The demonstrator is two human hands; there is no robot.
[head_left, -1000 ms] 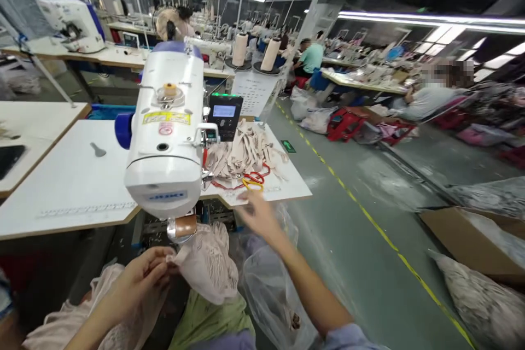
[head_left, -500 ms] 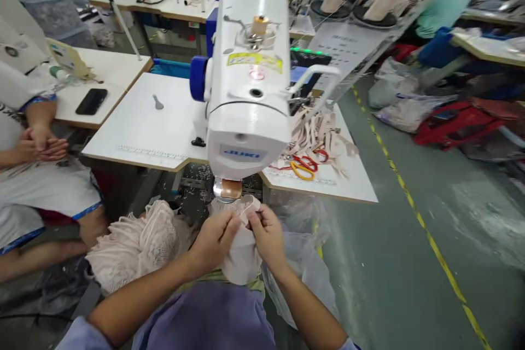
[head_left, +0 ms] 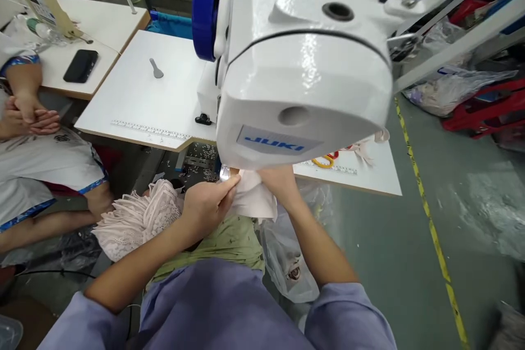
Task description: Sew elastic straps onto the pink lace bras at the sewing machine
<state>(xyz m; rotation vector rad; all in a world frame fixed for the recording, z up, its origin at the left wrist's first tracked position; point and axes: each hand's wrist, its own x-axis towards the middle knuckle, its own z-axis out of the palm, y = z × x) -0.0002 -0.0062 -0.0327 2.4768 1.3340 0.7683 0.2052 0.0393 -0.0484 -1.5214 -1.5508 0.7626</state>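
Note:
The white sewing machine head (head_left: 303, 87) looms large in front of me. Below it, a pale pink fabric piece (head_left: 256, 200) hangs at the machine's metal and copper-coloured end (head_left: 226, 173). My left hand (head_left: 208, 206) pinches its left edge between thumb and fingers. On the other side my right hand (head_left: 282, 183) grips the fabric, its fingertips partly hidden under the machine head. A bundle of pale pink lace pieces (head_left: 137, 219) lies to the left of my left forearm.
Left, a white table (head_left: 151, 95) bears a grey flat tool (head_left: 156, 69) and a black clip (head_left: 203, 119). Orange-handled scissors (head_left: 323, 162) show at the right. A plastic bag (head_left: 287, 265) hangs below. A co-worker's clasped hands (head_left: 30, 112) rest at far left.
My view has moved nearer the machine, which now covers more of the scene. Both hands have brought the fabric up to the machine's end, my right hand partly going under the head.

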